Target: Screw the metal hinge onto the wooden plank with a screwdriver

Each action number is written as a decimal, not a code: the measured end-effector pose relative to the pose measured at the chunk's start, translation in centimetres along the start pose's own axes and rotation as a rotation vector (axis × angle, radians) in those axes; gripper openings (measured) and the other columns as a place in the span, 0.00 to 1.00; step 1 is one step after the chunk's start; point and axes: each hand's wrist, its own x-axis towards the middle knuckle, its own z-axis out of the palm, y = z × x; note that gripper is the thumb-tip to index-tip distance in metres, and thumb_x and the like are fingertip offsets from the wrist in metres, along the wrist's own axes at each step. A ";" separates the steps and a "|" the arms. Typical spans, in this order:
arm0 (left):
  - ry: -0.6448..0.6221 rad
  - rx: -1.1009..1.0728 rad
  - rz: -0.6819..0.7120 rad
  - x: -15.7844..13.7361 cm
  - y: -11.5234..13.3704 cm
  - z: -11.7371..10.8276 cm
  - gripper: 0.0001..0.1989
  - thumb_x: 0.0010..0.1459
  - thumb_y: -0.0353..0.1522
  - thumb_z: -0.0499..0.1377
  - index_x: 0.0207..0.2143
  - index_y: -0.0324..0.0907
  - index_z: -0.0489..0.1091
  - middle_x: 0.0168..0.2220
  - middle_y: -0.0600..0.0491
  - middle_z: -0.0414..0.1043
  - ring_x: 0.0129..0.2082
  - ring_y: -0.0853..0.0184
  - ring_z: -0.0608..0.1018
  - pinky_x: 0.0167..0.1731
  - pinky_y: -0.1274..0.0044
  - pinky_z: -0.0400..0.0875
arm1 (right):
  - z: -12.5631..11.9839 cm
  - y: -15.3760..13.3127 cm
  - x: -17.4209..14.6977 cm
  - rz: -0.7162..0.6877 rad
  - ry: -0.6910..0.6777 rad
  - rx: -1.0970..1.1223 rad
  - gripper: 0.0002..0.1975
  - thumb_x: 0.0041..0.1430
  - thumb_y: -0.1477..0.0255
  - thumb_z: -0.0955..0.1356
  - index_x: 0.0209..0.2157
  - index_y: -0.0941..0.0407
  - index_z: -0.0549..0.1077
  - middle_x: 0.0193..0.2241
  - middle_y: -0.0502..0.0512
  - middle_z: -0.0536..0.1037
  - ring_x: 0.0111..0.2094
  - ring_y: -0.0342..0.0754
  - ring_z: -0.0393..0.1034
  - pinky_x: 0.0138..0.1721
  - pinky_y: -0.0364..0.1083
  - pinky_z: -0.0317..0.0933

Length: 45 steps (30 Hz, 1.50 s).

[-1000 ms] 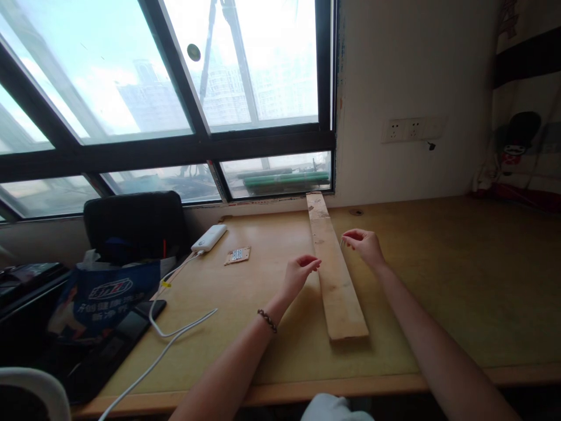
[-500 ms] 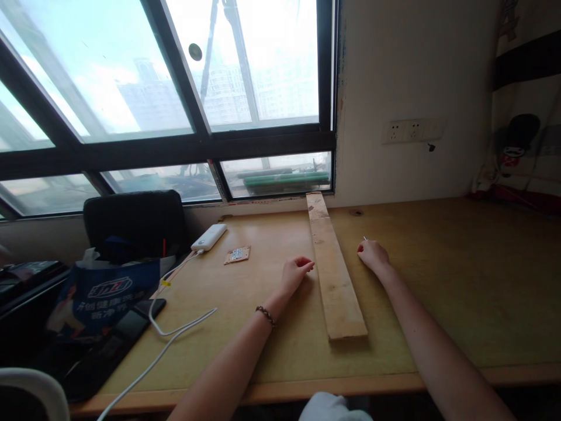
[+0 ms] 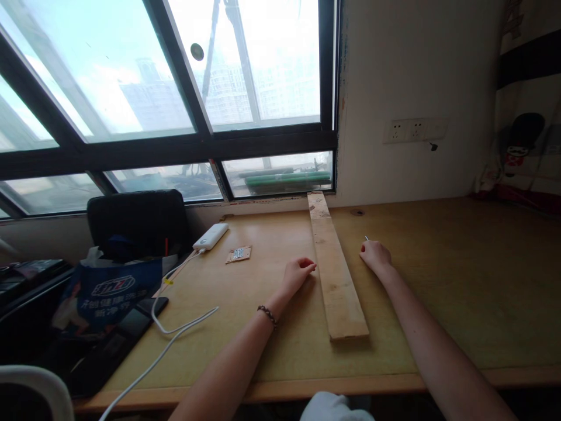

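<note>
From where I stand, the long, pale wooden board (image 3: 337, 275) lies flat on the yellowish, wood-edged desk (image 3: 473, 304), its far end up by the window and its near end short of the front edge. The person's left hand (image 3: 298, 276) is just beside the board's left edge, thumb and fingertips drawn close to each other; I cannot tell whether they meet or pinch anything. Across the board, a little apart from its right edge, the right hand (image 3: 376, 257) has its fingers curled closed on a thin, pale, metallic-looking rod (image 3: 367, 238), only the tip showing above the knuckles. Something that slim, I'd judge, is best held lightly near its middle with the tip clear to see, while both wrists rest steady and the left hand keeps the board from sliding. Over to the left, a blue plastic-looking bag (image 3: 114, 292) carries an outlined logo too blurred to read, with white Chinese characters below; 健康 ("health") seems legible, the last line less so. The white, rounded power bank (image 3: 211, 236) bears a small round mark, and the small brown card with a blue-and-white patch (image 3: 239, 253) may be printed, but neither can be read from here.
</note>
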 end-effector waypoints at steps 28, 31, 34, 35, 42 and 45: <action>0.495 0.961 0.073 1.8 -2.3 -6.3 0.18 0.55 0.33 0.48 0.45 0.31 0.65 0.50 0.37 0.62 0.53 0.57 0.62 0.51 0.70 0.55 | -1.0 -4.9 -4.1 -0.522 0.447 0.193 0.18 0.60 0.65 0.57 0.23 0.57 0.70 0.23 0.54 0.73 0.25 0.43 0.64 0.27 0.42 0.46; 0.565 1.097 -0.150 2.2 -4.1 -7.3 0.25 0.54 0.37 0.50 0.46 0.24 0.62 0.52 0.28 0.56 0.56 0.48 0.56 0.52 0.63 0.50 | -1.1 -5.2 -4.5 -0.555 0.456 0.183 0.19 0.60 0.65 0.57 0.21 0.58 0.68 0.22 0.54 0.72 0.25 0.43 0.64 0.26 0.42 0.45; 0.526 1.139 -0.235 2.2 -4.7 -7.1 0.28 0.55 0.42 0.47 0.45 0.24 0.63 0.50 0.27 0.59 0.53 0.47 0.60 0.50 0.61 0.52 | -0.9 -5.2 -4.5 -0.554 0.451 0.182 0.19 0.60 0.65 0.58 0.21 0.58 0.68 0.22 0.54 0.72 0.24 0.43 0.63 0.26 0.43 0.44; 0.504 1.148 -0.218 2.2 -4.6 -6.8 0.28 0.55 0.43 0.46 0.45 0.25 0.64 0.49 0.28 0.61 0.52 0.47 0.62 0.49 0.61 0.53 | -0.8 -5.2 -4.4 -0.553 0.449 0.182 0.18 0.60 0.65 0.58 0.21 0.58 0.68 0.22 0.54 0.72 0.24 0.43 0.63 0.26 0.43 0.44; 0.239 1.067 0.115 2.0 -2.8 -5.5 0.20 0.57 0.41 0.45 0.39 0.36 0.68 0.40 0.42 0.69 0.43 0.59 0.69 0.43 0.70 0.60 | -0.5 -5.1 -4.3 -0.559 0.457 0.164 0.18 0.60 0.66 0.58 0.20 0.58 0.68 0.22 0.54 0.73 0.25 0.43 0.64 0.25 0.43 0.42; 0.266 1.012 0.213 2.2 -2.8 -6.3 0.22 0.54 0.43 0.51 0.47 0.40 0.63 0.50 0.44 0.64 0.50 0.59 0.64 0.48 0.70 0.56 | -0.5 -5.1 -4.3 -0.560 0.457 0.163 0.18 0.60 0.66 0.58 0.21 0.57 0.68 0.22 0.54 0.73 0.25 0.43 0.64 0.26 0.43 0.43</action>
